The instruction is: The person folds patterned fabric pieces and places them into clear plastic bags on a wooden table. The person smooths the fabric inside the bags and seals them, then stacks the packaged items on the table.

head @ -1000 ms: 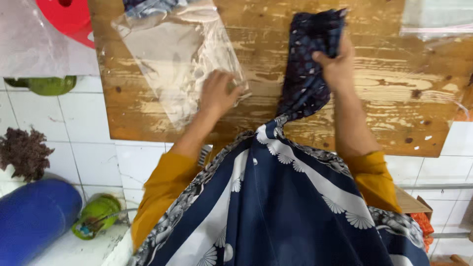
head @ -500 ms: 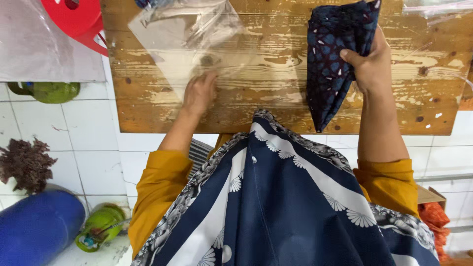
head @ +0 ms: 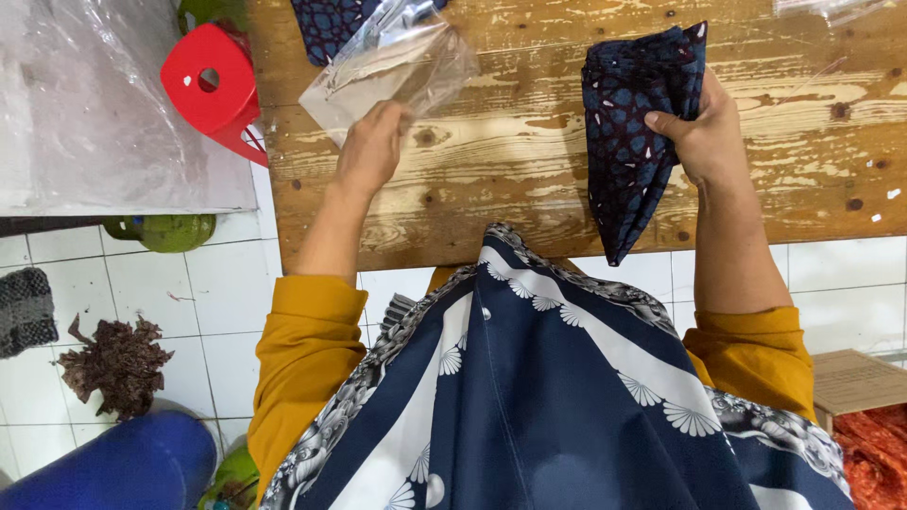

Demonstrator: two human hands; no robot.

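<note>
Head view, looking straight down over a worn wooden desk (head: 529, 179) with flaking pale paint. Left hand (head: 370, 149) closed on the near corner of a clear plastic bag (head: 392, 71), grip pinched on the film, fingertips hidden under the hand so the exact pinch not visible; bag lifted and slanting away from the grip toward the far edge, its far end overlapping a second piece of dark patterned cloth (head: 326, 24) cut off by the top of the frame. Right hand (head: 701, 132) wrapped around a folded dark blue patterned cloth (head: 631, 132), thumb across the front, fingers hidden behind the folds; cloth held upright above the desk, hanging below the grip to a point past the near desk edge. Well apart from each other, bag and cloth, with bare wood between. Left of the bag grip, off the desk, a red plastic stool (head: 213, 85) partly covered by a large clear plastic sheet (head: 94, 104). Beyond the right grip, at the top corner, another scrap of clear plastic (head: 831, 8), mostly out of frame. Below, mustard sleeves and a navy floral garment (head: 529, 406) blocking most of the white tiled floor (head: 227, 321); a blue rounded object (head: 113, 467) and a dried brown clump (head: 118, 364) only partly readable.
</note>
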